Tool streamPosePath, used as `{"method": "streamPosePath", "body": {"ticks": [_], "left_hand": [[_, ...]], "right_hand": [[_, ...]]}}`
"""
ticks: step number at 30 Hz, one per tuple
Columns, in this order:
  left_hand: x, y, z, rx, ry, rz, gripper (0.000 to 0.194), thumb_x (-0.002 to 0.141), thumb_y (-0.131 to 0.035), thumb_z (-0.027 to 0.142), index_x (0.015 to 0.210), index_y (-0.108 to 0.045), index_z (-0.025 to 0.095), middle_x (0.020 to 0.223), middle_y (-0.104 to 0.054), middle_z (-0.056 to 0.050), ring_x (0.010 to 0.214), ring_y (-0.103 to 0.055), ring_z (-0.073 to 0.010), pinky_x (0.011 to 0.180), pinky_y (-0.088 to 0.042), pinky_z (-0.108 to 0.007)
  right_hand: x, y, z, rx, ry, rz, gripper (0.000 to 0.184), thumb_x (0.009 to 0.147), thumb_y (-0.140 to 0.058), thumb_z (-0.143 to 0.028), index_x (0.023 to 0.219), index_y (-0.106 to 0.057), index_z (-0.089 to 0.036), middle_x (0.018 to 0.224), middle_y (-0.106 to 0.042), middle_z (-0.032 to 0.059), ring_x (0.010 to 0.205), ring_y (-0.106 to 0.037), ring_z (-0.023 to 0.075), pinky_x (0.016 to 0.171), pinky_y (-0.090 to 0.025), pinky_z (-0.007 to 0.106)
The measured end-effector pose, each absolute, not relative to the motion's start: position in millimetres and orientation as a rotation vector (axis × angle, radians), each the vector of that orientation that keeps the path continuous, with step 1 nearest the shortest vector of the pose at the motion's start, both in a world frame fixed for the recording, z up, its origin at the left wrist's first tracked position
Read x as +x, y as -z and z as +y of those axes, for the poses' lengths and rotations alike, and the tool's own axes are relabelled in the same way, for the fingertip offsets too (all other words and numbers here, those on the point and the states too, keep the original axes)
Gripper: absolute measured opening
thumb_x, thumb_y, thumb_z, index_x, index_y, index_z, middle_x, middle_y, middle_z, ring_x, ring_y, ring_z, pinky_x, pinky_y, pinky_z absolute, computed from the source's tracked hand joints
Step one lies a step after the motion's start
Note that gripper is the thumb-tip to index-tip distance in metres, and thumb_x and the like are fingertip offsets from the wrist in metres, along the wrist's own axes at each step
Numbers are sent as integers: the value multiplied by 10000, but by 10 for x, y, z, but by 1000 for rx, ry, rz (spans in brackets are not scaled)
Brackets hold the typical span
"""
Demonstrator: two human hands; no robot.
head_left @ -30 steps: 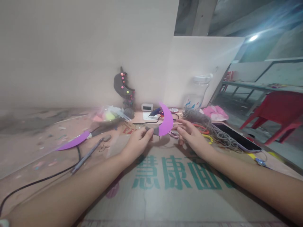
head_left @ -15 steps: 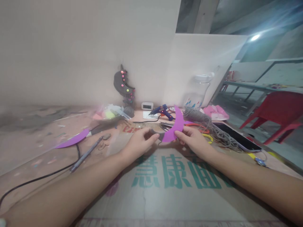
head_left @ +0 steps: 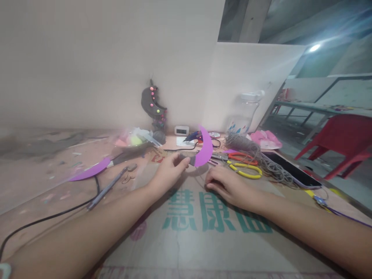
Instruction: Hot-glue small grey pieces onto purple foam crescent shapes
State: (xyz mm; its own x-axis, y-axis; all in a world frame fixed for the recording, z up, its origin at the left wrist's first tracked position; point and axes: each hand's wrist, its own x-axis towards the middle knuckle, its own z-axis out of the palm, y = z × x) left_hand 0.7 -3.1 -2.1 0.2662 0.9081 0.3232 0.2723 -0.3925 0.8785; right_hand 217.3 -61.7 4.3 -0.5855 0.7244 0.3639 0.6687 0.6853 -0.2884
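Note:
My left hand point(head_left: 173, 170) pinches a purple crescent cutout point(head_left: 205, 147) by its lower end, where grey yarn point(head_left: 190, 160) is wrapped around it. The crescent's bare purple part points up and to the right. Just below and to the right, my right hand point(head_left: 223, 185) is closed, fingers curled, apart from the crescent. A thin grey strand runs from the wrapped end toward these fingers, which hide its far part. Both hands are above a cardboard sheet point(head_left: 186, 248) with green printed characters.
Behind stand a glue gun point(head_left: 192, 136), a small clock point(head_left: 181, 130), a decorated grey crescent point(head_left: 148, 101) and a clear bottle point(head_left: 243, 114). To the right lie yellow-handled scissors point(head_left: 247, 170), tangled yarn point(head_left: 276, 166) and a phone point(head_left: 293, 170). Another purple cutout point(head_left: 93, 170) and a pen point(head_left: 107, 188) are left.
My right hand has let go of the crescent and moved down toward me, its fingers now curled. The crescent, still in my left hand, has shifted slightly left.

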Motion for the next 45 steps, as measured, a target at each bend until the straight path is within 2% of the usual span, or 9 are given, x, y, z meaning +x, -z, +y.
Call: {"method": "streamPosePath", "body": {"ticks": [9, 15, 18, 22, 29, 35, 41, 43, 45], "left_hand": [[5, 7, -38, 1817, -1112, 1038, 282, 830, -557, 435, 734, -544, 170, 719, -652, -15, 689, -590, -158, 649, -421, -263], [2, 24, -17, 1768, -1107, 980, 296, 826, -569, 452, 761, -565, 163, 734, -637, -20, 714, -596, -156, 661, -448, -257], [-4, 20, -27, 1774, -1089, 946, 307, 825, -574, 463, 785, -585, 159, 755, -647, -25, 732, -605, -158, 675, -464, -260], [-12, 13, -43, 1811, -1056, 921, 303, 836, -565, 456, 821, -605, 155, 792, -666, -32, 747, -609, -159, 683, -466, -261], [-3, 15, -82, 1904, -976, 913, 270, 831, -577, 416, 817, -610, 148, 796, -652, -25, 754, -588, -156, 691, -445, -254], [32, -5, -153, 1919, -829, 947, 272, 806, -596, 409, 850, -639, 144, 673, -606, 5, 566, -502, -112, 527, -363, -218], [5, 4, -79, 1933, -983, 971, 258, 812, -585, 391, 856, -657, 147, 779, -662, -19, 708, -579, -149, 644, -417, -236], [3, 12, -56, 1909, -1013, 1012, 257, 807, -583, 387, 851, -657, 146, 786, -668, -24, 736, -593, -162, 676, -429, -246], [8, 17, -49, 1889, -1008, 1037, 262, 803, -578, 394, 847, -656, 148, 777, -667, -25, 725, -592, -165, 666, -430, -251]], "right_hand": [[2043, -127, -817, -714, 115, -2639, 176, 935, -470, -242, 908, -627, -167, 845, -642, 75, 787, -530, 180, 734, -418, 333], [2153, -113, -657, -1161, -180, -2087, 216, 915, -498, -335, 761, -536, -188, 743, -597, 39, 703, -540, 164, 658, -434, 293], [2159, -115, -584, -1295, -368, -1993, 176, 886, -540, -338, 935, -601, -181, 903, -658, 58, 827, -596, 192, 752, -461, 315], [2115, -106, -563, -1202, -611, -1935, 286, 915, -489, -367, 1106, -601, -186, 1051, -658, 65, 959, -594, 202, 865, -450, 334], [2137, -86, -535, -1207, -838, -1593, 261, 860, -564, -417, 891, -600, -160, 784, -619, 13, 715, -575, 142, 674, -463, 254], [2145, -110, -544, -1191, -644, -1700, 258, 916, -478, -401, 931, -599, -174, 828, -637, 28, 780, -603, 163, 743, -487, 283], [2058, -83, -660, -1147, -267, -2465, 379, 884, -559, -395, 1163, -616, -145, 1222, -609, 148, 1141, -537, 275, 979, -424, 443], [2034, -77, -721, -1014, -137, -2635, 421, 923, -504, -381, 1264, -570, -143, 1328, -553, 155, 1248, -473, 258, 1048, -376, 436], [2021, -81, -777, -872, 16, -2709, 380, 955, -450, -332, 1247, -582, -128, 1277, -597, 152, 1213, -509, 234, 1035, -396, 410]]}}
